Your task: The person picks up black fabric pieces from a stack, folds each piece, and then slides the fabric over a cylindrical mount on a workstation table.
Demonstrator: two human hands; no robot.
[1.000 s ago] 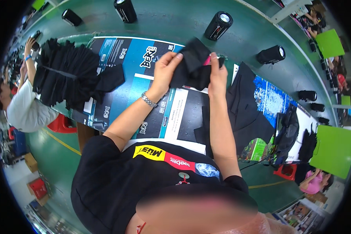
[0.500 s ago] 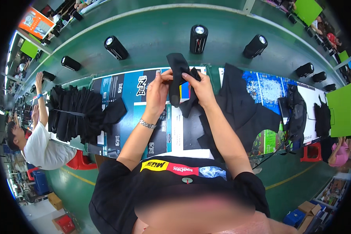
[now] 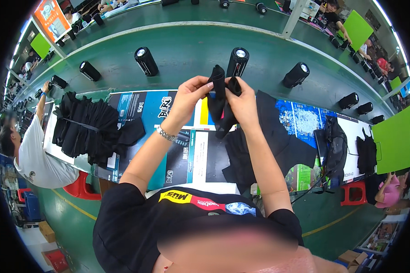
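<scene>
Both my hands are raised over the table, working on a piece of black cloth [image 3: 217, 88]. Its upper end is pinched between the thumb and fingers of my left hand [image 3: 191, 96]. My right hand [image 3: 244, 103] is closed on a folded part of black cloth beside it, and a dark flap hangs below between the hands. Whether this is one piece or two I cannot tell. Just beyond my fingers stands a black cylindrical speaker [image 3: 238, 61] with a silver round top. Loose flat black cloth pieces [image 3: 282, 141] lie in a heap beside my right forearm.
A strapped bundle of black cloth [image 3: 84, 129] lies at left. More black speakers [image 3: 146, 61] stand spaced along the green conveyor [image 3: 187, 54]. A black bag [image 3: 336, 141] and a green panel [image 3: 394, 141] are at right. A co-worker in white [image 3: 41, 154] reaches toward the conveyor at left.
My hands have lifted the cloth a little away from me, and it is now more upright and folded up. The view has shifted, and the speakers appear slightly farther right at the left side.
</scene>
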